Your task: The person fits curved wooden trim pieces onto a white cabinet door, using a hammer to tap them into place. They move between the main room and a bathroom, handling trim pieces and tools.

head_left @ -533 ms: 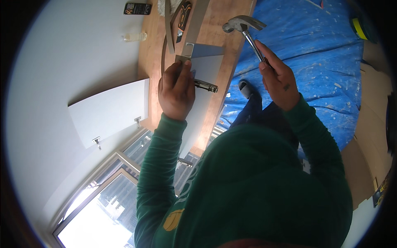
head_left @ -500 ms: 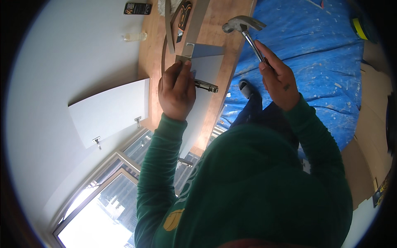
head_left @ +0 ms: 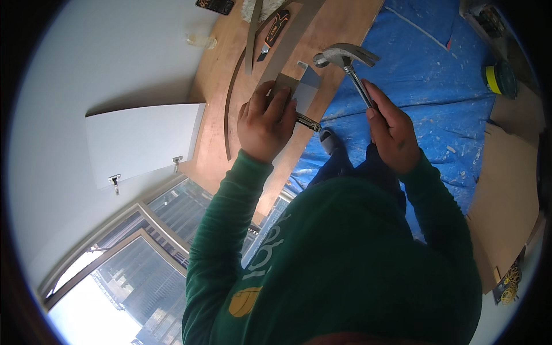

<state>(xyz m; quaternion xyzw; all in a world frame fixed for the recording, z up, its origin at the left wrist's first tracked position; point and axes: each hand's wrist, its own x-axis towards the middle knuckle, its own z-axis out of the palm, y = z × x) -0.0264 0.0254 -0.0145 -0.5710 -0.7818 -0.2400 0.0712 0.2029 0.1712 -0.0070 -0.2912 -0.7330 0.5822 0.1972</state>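
**Hammer raised over a small grey piece held on the worktop**

A blue sheet (head_left: 437, 86), speckled with pale spots, covers the floor on the right, probably to protect it. Beside it runs the brown wooden worktop (head_left: 339, 34), set against a white wall where a white cabinet door (head_left: 141, 141) stands open on 2 hinges.

The left hand (head_left: 265, 123) lies flat, fingers spread over a small grey piece (head_left: 299, 86), seemingly to pin it to the worktop; a thin metal tool (head_left: 307, 122) pokes out from under that hand. The right hand (head_left: 391, 129) is wrapped tight round the handle of a hammer (head_left: 348, 60), its head hovering just beside the piece.

A long grey strip (head_left: 290, 37) and a utility knife (head_left: 275, 31) lie just beyond the piece, near the hammer's head.
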